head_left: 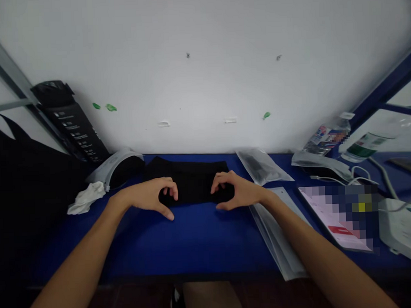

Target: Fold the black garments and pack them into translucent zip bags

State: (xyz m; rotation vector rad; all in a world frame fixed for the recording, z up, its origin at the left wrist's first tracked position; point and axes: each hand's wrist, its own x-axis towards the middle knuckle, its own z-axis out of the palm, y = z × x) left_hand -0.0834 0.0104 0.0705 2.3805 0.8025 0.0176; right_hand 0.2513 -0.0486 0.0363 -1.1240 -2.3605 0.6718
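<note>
A folded black cloth item (pixel 193 181) lies flat near the back of the blue table; its exact kind does not show. Over its left end is my left hand (pixel 153 194), fingers curved and the thumb apart from them, with nothing in its grasp. My right hand (pixel 237 191) mirrors it at the cloth's right end, thumb and fingers also apart. Whether the fingertips touch the cloth I cannot tell. Right of the cloth lies a clear plastic bag (pixel 264 166), and more flat translucent bags (pixel 274 241) sit partly under my right forearm.
At left stand a black bag (pixel 31 187) and a tall black bottle (pixel 74 127), with a crumpled white tissue (pixel 87 197) and a bag holding something black (pixel 125 170). To the right are plastic bottles (pixel 329 134), a partly blurred flat pad (pixel 336 221) and a white power strip (pixel 402 228).
</note>
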